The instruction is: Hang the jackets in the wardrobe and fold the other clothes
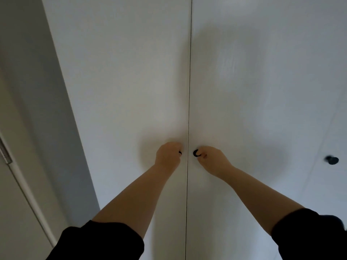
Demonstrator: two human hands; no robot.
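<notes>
Facing the white wardrobe at close range, you have both arms stretched out to its doors. At your far left runs a grey wall strip, and below it a pale panel edge with a metal hinge. Next comes the left wardrobe door, plain and flat. Your left hand is on it just beside the centre seam, fingers curled tightly round the left knob — only a sliver of black shows past the knuckles. The seam is a thin dark line from top to bottom, and the two doors sit closed and level with each other. Just right of it your right hand pinches the right knob, small and black, between thumb and curled fingers; more of this knob shows. The two hands are near each other but apart, at about the same height. The right wardrobe door carries soft shadows. Farther right, past another seam, a third black knob sits untouched on the neighbouring door. Black sleeves cover both upper arms — bare forearms reach from them to the knobs.
</notes>
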